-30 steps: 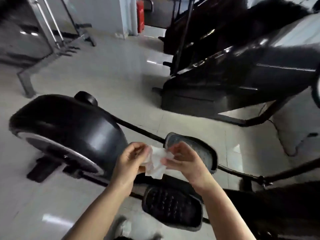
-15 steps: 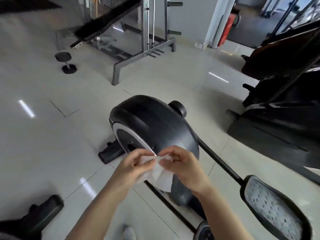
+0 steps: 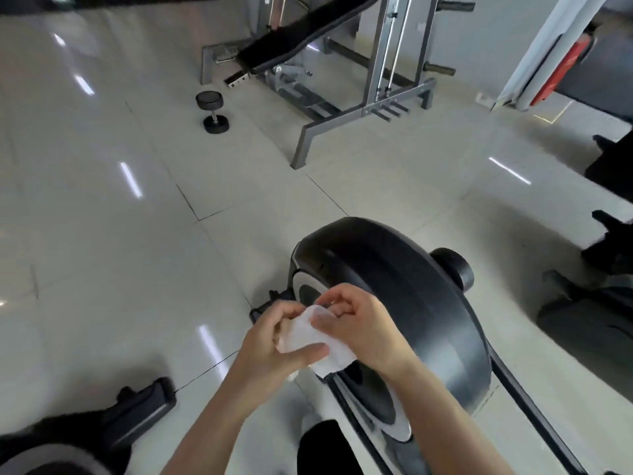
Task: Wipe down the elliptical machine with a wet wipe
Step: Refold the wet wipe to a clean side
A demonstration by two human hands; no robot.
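Note:
The elliptical machine's black flywheel housing stands on the tiled floor at centre right, with a grey and white side disc and a black rail running off to the lower right. In front of it I hold a crumpled white wet wipe in the air between both hands. My left hand grips the wipe's left side, thumb across its front. My right hand pinches its upper right edge with curled fingers. The wipe hangs just in front of the housing's side disc; whether it touches is unclear.
A grey weight bench and rack stand at the back. A black dumbbell lies on the floor to their left. Another black machine's base sits at lower left, and dark machines line the right edge.
The view has swung left, so the flywheel housing moved from left to centre right. Both hands kept hold of the wipe and bunched it closer together.

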